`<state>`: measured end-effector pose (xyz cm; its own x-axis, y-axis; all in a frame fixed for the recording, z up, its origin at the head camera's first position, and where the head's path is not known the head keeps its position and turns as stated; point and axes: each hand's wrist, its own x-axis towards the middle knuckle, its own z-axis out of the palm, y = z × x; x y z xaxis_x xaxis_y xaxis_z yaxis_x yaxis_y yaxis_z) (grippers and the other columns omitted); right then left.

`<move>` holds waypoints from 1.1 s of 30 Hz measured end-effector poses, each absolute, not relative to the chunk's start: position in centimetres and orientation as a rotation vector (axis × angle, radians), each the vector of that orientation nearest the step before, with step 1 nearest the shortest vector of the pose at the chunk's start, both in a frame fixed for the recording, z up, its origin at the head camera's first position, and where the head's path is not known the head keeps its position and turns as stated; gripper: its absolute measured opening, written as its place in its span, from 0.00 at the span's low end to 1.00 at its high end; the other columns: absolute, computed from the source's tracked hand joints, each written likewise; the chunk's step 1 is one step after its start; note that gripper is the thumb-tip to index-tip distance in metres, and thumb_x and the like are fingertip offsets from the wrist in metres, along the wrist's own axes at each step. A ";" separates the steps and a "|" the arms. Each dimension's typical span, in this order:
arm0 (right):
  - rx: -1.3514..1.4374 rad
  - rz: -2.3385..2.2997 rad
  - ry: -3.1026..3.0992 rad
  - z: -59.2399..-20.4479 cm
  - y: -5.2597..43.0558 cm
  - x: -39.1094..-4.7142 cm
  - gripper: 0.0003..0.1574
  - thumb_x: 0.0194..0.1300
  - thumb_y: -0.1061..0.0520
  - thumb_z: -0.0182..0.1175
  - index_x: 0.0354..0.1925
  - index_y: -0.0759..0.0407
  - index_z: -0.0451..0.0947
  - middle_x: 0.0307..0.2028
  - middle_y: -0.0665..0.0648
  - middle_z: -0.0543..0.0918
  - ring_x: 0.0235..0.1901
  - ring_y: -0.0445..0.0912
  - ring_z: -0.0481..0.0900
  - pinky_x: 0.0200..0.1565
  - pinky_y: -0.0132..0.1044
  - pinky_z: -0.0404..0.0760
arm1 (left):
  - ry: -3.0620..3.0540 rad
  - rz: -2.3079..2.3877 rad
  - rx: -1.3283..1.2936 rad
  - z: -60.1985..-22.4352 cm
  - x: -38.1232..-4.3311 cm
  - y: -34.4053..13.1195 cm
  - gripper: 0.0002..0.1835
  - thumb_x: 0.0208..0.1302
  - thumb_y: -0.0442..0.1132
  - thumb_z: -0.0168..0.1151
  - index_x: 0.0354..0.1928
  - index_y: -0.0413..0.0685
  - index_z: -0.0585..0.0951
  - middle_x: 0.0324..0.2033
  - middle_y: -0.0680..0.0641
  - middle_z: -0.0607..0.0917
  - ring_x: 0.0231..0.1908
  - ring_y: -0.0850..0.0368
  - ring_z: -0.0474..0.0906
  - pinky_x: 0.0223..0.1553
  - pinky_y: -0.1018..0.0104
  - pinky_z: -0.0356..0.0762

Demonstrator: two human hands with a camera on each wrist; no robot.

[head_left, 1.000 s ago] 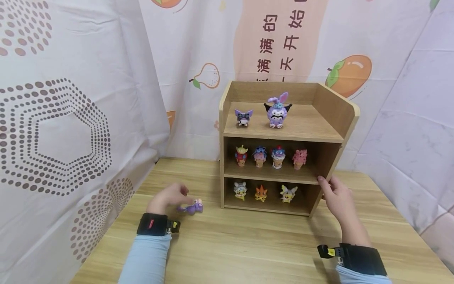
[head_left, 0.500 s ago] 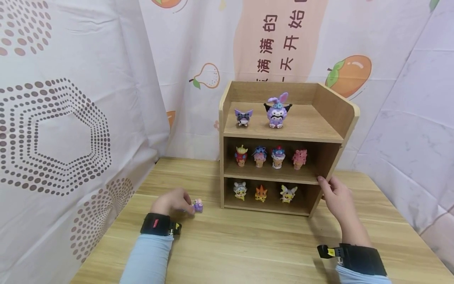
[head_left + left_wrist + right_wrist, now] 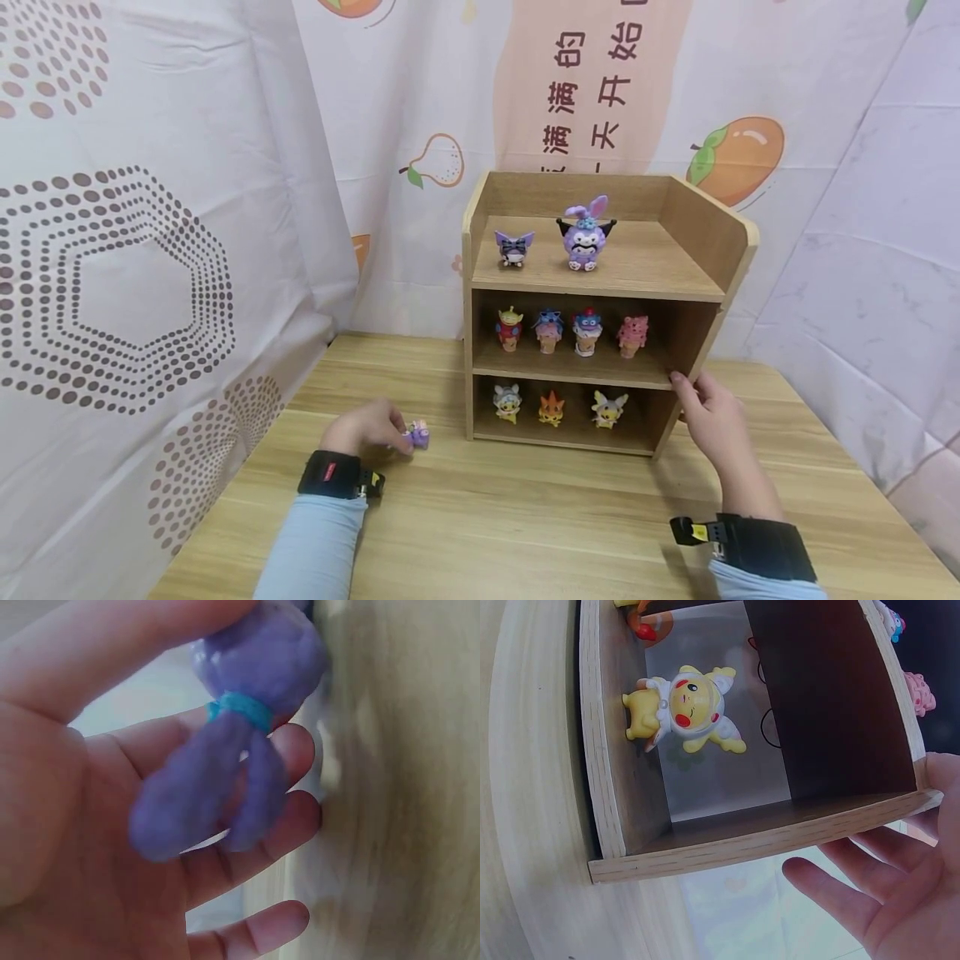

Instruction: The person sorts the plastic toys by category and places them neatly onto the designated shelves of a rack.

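Observation:
At the left, my left hand (image 3: pixel 369 423) pinches a small purple long-eared figurine (image 3: pixel 421 434) low over the table. Close up in the left wrist view, its two ears hang below a turquoise band, the thumb lies across the purple figurine (image 3: pixel 262 660) and the fingers are behind it. My right hand (image 3: pixel 712 417) grips the right side panel of a wooden three-tier shelf (image 3: pixel 600 291). Its thumb is on the front edge; the other fingers are on the panel's outer side in the right wrist view. Inside the bottom tier stands a yellow figurine (image 3: pixel 694 705) in a pale hood.
Two purple figurines, one small (image 3: pixel 513 248) and one larger with bunny ears (image 3: pixel 584 242), stand on the top tier. Several ice-cream-cone figurines (image 3: pixel 548 332) line the middle tier. An orange figurine (image 3: pixel 551 409) and a grey-hooded one (image 3: pixel 507 402) share the bottom tier. Printed curtains surround the wooden table (image 3: pixel 480 525).
My left hand has moved slightly right onto the purple figurine and taken it between thumb and fingers, covering much of it. The right hand has stayed on the shelf's side.

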<state>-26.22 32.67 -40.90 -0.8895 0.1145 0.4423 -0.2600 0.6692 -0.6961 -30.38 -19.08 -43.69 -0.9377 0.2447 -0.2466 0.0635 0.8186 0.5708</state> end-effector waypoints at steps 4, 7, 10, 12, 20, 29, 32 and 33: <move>0.115 1.104 -2.427 -40.9 32.6 -26.2 0.32 0.81 0.43 0.47 0.62 0.68 0.74 0.53 0.76 0.80 0.49 0.66 0.82 0.31 0.27 0.81 | 2.672 0.881 0.203 -43.6 -30.2 -19.1 0.18 0.48 0.43 0.81 0.35 0.45 0.82 0.31 0.47 0.81 0.34 0.50 0.77 0.37 0.56 0.75; 0.120 1.106 -2.426 -40.9 32.6 -26.2 0.32 0.81 0.43 0.47 0.62 0.69 0.74 0.54 0.76 0.80 0.49 0.66 0.82 0.31 0.27 0.82 | 2.672 0.922 0.216 -43.7 -30.2 -19.2 0.17 0.48 0.43 0.81 0.33 0.45 0.81 0.29 0.46 0.82 0.33 0.49 0.77 0.35 0.57 0.75; 0.124 1.110 -2.429 -40.9 32.6 -26.2 0.32 0.81 0.43 0.47 0.63 0.68 0.73 0.55 0.76 0.79 0.49 0.67 0.82 0.31 0.27 0.81 | 2.699 0.923 0.251 -43.7 -30.2 -19.3 0.16 0.47 0.42 0.81 0.32 0.45 0.82 0.29 0.48 0.82 0.33 0.50 0.77 0.37 0.56 0.74; 0.121 1.110 -2.433 -40.9 32.6 -26.2 0.32 0.81 0.43 0.47 0.64 0.68 0.73 0.55 0.76 0.79 0.50 0.67 0.82 0.31 0.27 0.81 | 2.708 0.936 0.253 -43.6 -30.3 -19.3 0.16 0.47 0.42 0.81 0.33 0.46 0.83 0.30 0.48 0.83 0.35 0.50 0.77 0.40 0.54 0.75; 0.107 1.112 -2.439 -40.9 32.6 -26.2 0.32 0.81 0.42 0.47 0.63 0.68 0.73 0.55 0.76 0.79 0.50 0.66 0.81 0.32 0.26 0.81 | 2.705 1.046 0.308 -43.3 -30.6 -19.4 0.16 0.47 0.41 0.81 0.34 0.46 0.82 0.32 0.49 0.83 0.36 0.51 0.78 0.42 0.54 0.75; 0.115 1.123 -2.425 -40.9 32.6 -26.2 0.31 0.81 0.43 0.47 0.62 0.68 0.74 0.54 0.76 0.80 0.50 0.66 0.81 0.31 0.27 0.82 | 2.785 1.030 0.345 -43.1 -31.0 -19.7 0.16 0.47 0.38 0.80 0.32 0.45 0.80 0.29 0.48 0.81 0.33 0.52 0.77 0.38 0.57 0.75; 0.113 1.123 -2.426 -40.9 32.6 -26.2 0.31 0.81 0.43 0.47 0.61 0.68 0.74 0.54 0.76 0.80 0.50 0.66 0.81 0.32 0.29 0.83 | 2.792 1.041 0.341 -43.1 -31.1 -19.6 0.18 0.46 0.35 0.80 0.33 0.44 0.78 0.29 0.47 0.80 0.32 0.51 0.77 0.37 0.57 0.76; 0.112 1.127 -2.427 -40.9 32.6 -26.2 0.31 0.81 0.43 0.47 0.61 0.69 0.74 0.54 0.76 0.80 0.50 0.66 0.82 0.32 0.31 0.84 | 2.791 1.039 0.341 -43.1 -31.1 -19.6 0.18 0.46 0.35 0.80 0.34 0.44 0.77 0.30 0.47 0.80 0.32 0.51 0.77 0.38 0.57 0.76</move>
<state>-26.23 32.59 -40.89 -0.8912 0.1165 0.4385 -0.2599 0.6610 -0.7039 -31.14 -19.60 -43.11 -0.9639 0.2604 -0.0552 0.1609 0.7352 0.6584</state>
